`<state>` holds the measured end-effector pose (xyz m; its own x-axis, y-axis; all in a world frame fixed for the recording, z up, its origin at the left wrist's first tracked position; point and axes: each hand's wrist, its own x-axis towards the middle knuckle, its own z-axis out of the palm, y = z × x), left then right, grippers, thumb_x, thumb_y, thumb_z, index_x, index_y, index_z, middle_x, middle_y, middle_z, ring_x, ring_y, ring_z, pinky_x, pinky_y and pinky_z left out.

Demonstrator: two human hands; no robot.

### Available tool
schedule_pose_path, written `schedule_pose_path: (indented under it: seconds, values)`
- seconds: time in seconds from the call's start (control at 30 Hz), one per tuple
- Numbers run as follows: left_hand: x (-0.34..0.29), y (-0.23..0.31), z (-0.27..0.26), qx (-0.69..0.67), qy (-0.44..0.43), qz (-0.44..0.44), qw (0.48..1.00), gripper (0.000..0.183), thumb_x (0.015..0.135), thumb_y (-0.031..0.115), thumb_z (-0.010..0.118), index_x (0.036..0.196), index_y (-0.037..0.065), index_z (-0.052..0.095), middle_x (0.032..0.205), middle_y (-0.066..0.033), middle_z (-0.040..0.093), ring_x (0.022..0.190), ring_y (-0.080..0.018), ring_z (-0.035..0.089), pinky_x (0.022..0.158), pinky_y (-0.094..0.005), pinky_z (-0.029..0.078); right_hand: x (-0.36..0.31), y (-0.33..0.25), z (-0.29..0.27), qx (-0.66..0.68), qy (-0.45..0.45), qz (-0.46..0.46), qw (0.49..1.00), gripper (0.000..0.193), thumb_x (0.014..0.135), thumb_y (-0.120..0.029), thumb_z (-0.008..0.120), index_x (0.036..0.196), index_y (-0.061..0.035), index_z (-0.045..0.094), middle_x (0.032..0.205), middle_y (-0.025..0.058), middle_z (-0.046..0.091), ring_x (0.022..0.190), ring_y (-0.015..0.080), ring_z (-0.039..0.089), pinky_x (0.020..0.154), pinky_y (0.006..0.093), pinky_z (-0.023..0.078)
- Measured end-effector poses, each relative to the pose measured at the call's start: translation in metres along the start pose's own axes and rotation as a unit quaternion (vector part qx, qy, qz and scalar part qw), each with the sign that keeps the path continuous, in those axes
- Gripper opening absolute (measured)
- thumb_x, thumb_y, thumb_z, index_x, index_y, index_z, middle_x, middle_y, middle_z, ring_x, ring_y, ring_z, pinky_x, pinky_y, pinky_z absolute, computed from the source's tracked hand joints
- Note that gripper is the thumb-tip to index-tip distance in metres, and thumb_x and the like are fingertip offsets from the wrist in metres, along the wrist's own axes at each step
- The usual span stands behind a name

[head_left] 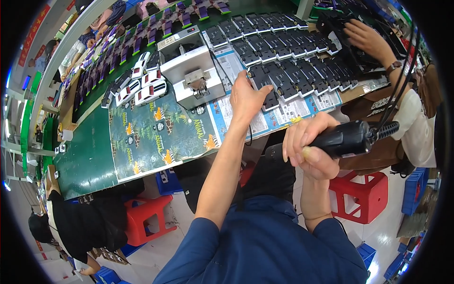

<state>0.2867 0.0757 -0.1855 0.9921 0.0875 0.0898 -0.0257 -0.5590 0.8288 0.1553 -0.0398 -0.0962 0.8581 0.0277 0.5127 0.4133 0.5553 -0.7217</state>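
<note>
My left hand (pixel 248 98) rests at the near left end of a row of upturned toy cars. Its thumb and fingers straddle the end toy car (pixel 269 101), which has a black underside and a white body. In my right hand (pixel 310 144) is a black electric screwdriver (pixel 344 139), held off the near edge of the table. A cord runs up from its back end. The screwdriver's tip is hidden behind my fingers. Further rows of upturned toy cars (pixel 279 45) lie beyond, on printed card sheets.
A white and grey machine (pixel 195 75) stands left of the cars. White toy cars (pixel 151 92) sit upright beside it on the green table (pixel 90 156). At right, a co-worker's hand (pixel 369 40) reaches over a black bin (pixel 338 23). Red stools (pixel 362 199) stand below.
</note>
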Motion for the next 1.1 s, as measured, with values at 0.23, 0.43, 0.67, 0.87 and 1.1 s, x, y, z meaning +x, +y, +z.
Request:
schedule_pose_path:
  seconds: [0.23,0.43,0.67,0.87,1.1]
  values:
    - [-0.044,-0.031,-0.032,-0.425,0.010,0.029,0.905,0.029,0.080,0.006,0.078,0.104,-0.002,0.064,0.092,-0.0056,0.069,0.082,-0.0108,0.064,0.074,-0.0271,0.052,0.056,0.002,0.008,0.029,-0.033,-0.128,0.991,0.019,0.092,-0.025,0.054,0.095,-0.0065,0.050,0.064,0.0004,0.047,0.053,0.0099,0.045,0.057,0.0288,0.042]
    - [-0.092,-0.083,-0.111,-0.603,0.086,-0.072,0.790,0.020,0.095,0.012,0.065,0.113,0.006,0.061,0.103,-0.0039,0.067,0.091,-0.0118,0.064,0.083,-0.0271,0.052,0.111,0.071,0.058,0.052,0.023,-0.145,0.988,0.013,0.085,-0.005,0.071,0.091,0.0013,0.062,0.064,0.0060,0.060,0.051,0.0139,0.059,0.054,0.0289,0.051]
    - [-0.100,-0.109,-0.135,-0.548,0.064,-0.099,0.828,0.021,0.098,0.019,0.061,0.111,0.004,0.054,0.096,-0.0153,0.070,0.073,-0.0224,0.072,0.064,-0.0343,0.062,0.126,0.131,0.084,-0.202,0.002,-0.151,0.968,0.012,0.082,-0.002,0.074,0.081,0.0003,0.062,0.061,0.0037,0.060,0.048,0.0100,0.058,0.046,0.0224,0.045]
    - [-0.094,-0.109,-0.138,-0.565,0.052,-0.119,0.815,0.017,0.096,0.013,0.062,0.108,0.003,0.055,0.094,-0.0148,0.070,0.073,-0.0216,0.071,0.064,-0.0330,0.061,0.136,0.141,0.098,-0.253,-0.032,-0.152,0.955,0.017,0.080,-0.007,0.078,0.071,-0.0010,0.064,0.058,0.0012,0.061,0.047,0.0072,0.058,0.045,0.0195,0.044]
    - [-0.093,-0.113,-0.135,-0.553,0.000,-0.119,0.825,0.021,0.094,0.010,0.063,0.112,0.000,0.059,0.105,-0.0172,0.070,0.090,-0.0215,0.071,0.076,-0.0331,0.061,0.125,0.111,0.096,-0.134,0.002,0.023,0.991,0.013,0.083,-0.010,0.070,0.077,-0.0017,0.061,0.056,0.0035,0.052,0.043,0.0135,0.050,0.048,0.0287,0.044]
